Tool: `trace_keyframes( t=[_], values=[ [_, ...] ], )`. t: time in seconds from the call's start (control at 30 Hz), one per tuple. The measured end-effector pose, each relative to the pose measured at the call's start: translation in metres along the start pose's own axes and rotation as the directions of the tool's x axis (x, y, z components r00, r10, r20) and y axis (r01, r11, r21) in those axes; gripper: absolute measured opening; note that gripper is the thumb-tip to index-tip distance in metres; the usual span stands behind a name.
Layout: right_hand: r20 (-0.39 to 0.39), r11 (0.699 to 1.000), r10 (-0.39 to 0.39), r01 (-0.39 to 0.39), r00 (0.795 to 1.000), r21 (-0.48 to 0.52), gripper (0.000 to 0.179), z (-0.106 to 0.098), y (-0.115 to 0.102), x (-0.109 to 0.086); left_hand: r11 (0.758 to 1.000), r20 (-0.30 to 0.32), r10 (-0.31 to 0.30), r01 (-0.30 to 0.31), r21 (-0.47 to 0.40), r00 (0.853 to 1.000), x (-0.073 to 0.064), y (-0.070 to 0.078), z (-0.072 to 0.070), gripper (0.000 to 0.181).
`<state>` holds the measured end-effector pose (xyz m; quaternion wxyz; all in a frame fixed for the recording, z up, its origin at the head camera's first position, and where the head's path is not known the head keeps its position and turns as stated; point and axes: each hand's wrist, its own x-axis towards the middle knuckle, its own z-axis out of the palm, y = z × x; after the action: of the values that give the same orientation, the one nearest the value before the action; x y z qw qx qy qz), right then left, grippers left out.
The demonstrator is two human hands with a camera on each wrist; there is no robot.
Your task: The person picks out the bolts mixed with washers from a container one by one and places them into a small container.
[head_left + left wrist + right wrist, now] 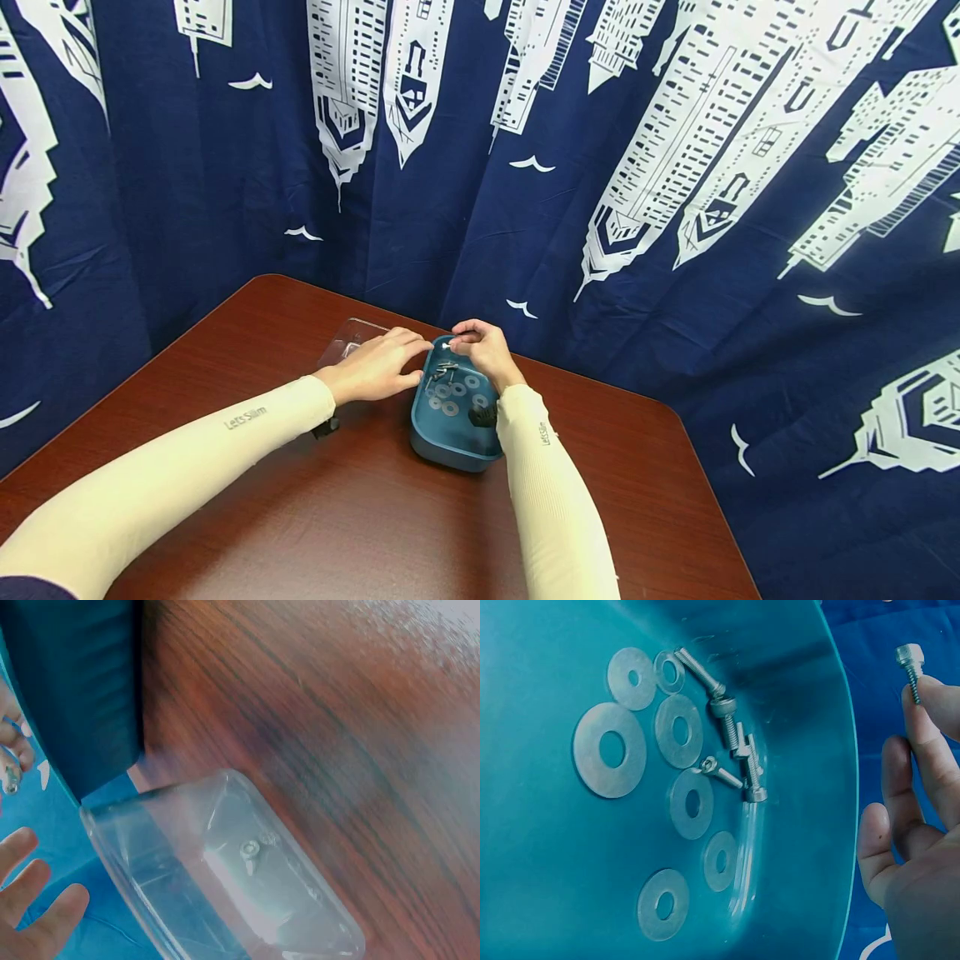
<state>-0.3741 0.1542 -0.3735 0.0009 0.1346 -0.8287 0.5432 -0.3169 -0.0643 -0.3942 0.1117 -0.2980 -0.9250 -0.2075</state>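
Observation:
My right hand (486, 354) pinches a socket head screw (910, 658) between thumb and forefinger, head up, beyond the rim of a teal bin (448, 454) in the right wrist view. Inside the bin lie several flat washers (609, 780) and several more screws (724, 709), heaped along one wall. My left hand (381, 367) reaches toward the bin's left side, thumb and fingers spread, holding nothing. Partly hidden behind that hand stands a clear plastic tray (307, 907). A single screw (250, 850) sits in it.
All of this rests on a brown wooden table (337, 500), near its far edge. A dark blue curtain (465, 225) with white building prints hangs right behind that edge.

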Motion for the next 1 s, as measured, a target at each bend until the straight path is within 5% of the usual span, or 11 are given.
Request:
trace_keyframes(
  t=[0.5, 1.0],
  values=[
    [0.031, 0.999, -0.009, 0.008, 0.999, 0.051, 0.022, 0.008, -0.013, 0.006, 1.000, -0.062, -0.018, 0.020, 0.019, 0.998, -0.015, -0.009, -0.020, 0.052],
    [0.057, 0.996, -0.044, 0.040, 0.997, 0.074, 0.020, 0.019, -0.019, 0.012, 0.998, -0.114, -0.058, 0.058, 0.000, 0.992, -0.034, -0.037, -0.033, 0.050]
  ],
)
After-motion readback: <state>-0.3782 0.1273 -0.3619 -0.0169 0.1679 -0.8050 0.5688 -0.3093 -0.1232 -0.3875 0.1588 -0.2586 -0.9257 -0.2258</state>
